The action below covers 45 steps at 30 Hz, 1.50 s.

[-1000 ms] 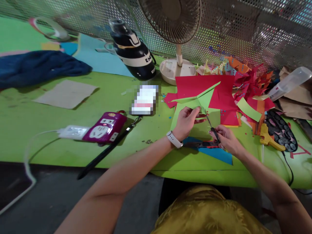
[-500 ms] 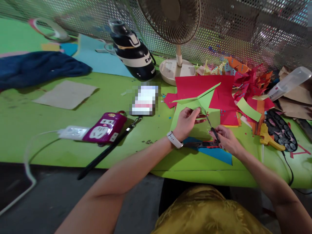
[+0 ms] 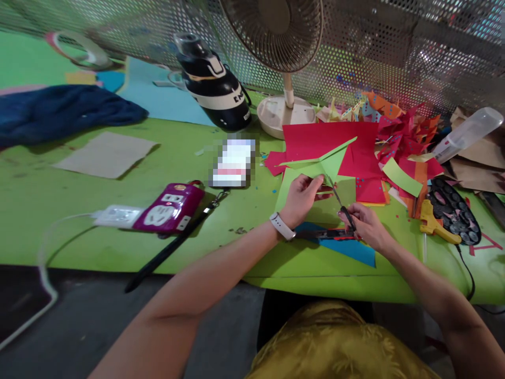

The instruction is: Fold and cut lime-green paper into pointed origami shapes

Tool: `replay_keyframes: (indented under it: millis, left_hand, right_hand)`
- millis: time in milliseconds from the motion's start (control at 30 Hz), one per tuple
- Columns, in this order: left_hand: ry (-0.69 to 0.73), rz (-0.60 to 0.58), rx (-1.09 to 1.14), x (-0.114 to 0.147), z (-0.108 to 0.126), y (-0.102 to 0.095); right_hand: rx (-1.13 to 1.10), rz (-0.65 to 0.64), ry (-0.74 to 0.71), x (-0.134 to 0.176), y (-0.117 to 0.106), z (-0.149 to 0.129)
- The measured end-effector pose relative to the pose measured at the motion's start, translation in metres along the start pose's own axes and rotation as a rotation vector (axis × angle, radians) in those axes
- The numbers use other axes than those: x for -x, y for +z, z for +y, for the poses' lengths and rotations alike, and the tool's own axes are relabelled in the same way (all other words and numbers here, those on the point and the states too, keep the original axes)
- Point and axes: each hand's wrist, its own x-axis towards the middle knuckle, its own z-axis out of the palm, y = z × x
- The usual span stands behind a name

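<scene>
Between the thumb and fingers of my left hand (image 3: 302, 197) is a folded light-green paper (image 3: 333, 162), its upper flaps standing out above the hand. My right hand (image 3: 365, 223) is closed round the dark handles of a pair of scissors (image 3: 342, 208). The blades point up and left and meet the green paper close to my left fingertips; the exact cut is too small to make out. Below the hands lies a blue paper piece (image 3: 357, 253), with a dark, red-edged tool (image 3: 329, 234) across it. Red paper (image 3: 311, 139) lies behind the green one.
Scraps of red and orange paper (image 3: 406, 137), a yellow glue gun (image 3: 436, 226) and a black palette-like tray (image 3: 453, 213) are on the right. A fan (image 3: 289, 100) and dark bottle (image 3: 221, 97) stand behind. Leftward are a phone (image 3: 233, 163) and purple power strip (image 3: 169, 208).
Hands, green paper and scissors keep almost the same position. The view has shifted very slightly.
</scene>
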Motion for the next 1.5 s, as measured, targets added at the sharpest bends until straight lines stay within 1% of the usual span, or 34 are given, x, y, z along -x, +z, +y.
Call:
replay_keyframes:
  millis: [267,533,700,1033,1167,1300,1500]
  left_hand:
    - [0.012,-0.008,0.004,-0.0010,-0.0012,-0.0011]
    - [0.022,-0.040,-0.001,-0.0031,-0.0023,-0.0022]
    - [0.025,-0.045,0.025,-0.0041,-0.0019,-0.0025]
    - [-0.026,-0.062,0.078,0.0010,-0.0023,0.0017]
    - [-0.025,-0.074,0.082,0.0015,-0.0019,0.0023]
    - [-0.031,-0.055,0.075,0.0018,-0.0018,0.0024]
    - [-0.037,-0.105,0.037,0.0048,-0.0026,0.0039]
  right_hand:
    - [-0.075,0.007,0.018,0.0002,0.0008,-0.0019]
    - [-0.103,-0.009,-0.003,0.0005,-0.0010,-0.0014]
    - [-0.098,-0.009,0.016,0.0012,-0.0008,-0.0021]
    - [-0.096,0.027,0.034,0.0022,0.0014,-0.0096]
    - [-0.117,0.019,0.013,0.0020,0.0014,-0.0085]
    - [-0.133,0.011,-0.007,0.0014,0.0013,-0.0056]
    - [-0.122,0.000,0.005,0.0018,0.0013,-0.0075]
